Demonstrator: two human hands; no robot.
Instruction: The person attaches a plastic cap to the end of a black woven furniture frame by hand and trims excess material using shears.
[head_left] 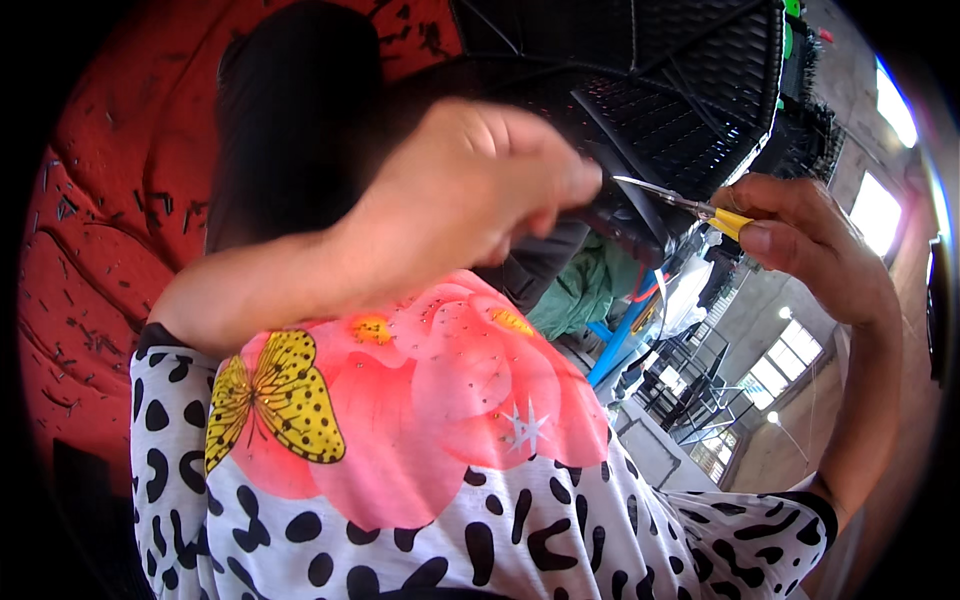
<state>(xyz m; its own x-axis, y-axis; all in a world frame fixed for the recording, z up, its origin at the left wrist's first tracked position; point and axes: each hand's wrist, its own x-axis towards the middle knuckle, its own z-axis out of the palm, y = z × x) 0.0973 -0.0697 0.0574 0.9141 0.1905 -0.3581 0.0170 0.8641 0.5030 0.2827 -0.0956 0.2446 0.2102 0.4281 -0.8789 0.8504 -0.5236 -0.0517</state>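
My right hand (pixel 805 235) grips a pair of scissors (pixel 690 203) with yellow handles, their metal blades pointing left. Close to the blade tips is my left hand (pixel 490 175), blurred by motion, its thumb and fingers drawn together in a pinch. Whatever lies between those fingertips is too small or too smeared to make out. Just behind both hands rises a black woven wicker piece (pixel 690 85), with dark strands crossing its frame. Part of its near edge is hidden by my left hand.
A red sheet (pixel 110 240) on the left is strewn with short black scraps. My dark-trousered leg (pixel 295 110) lies across it. Green cloth (pixel 590 285) and a blue bar (pixel 612 350) are below the wicker piece. Black metal frames (pixel 705 390) stand farther off near windows.
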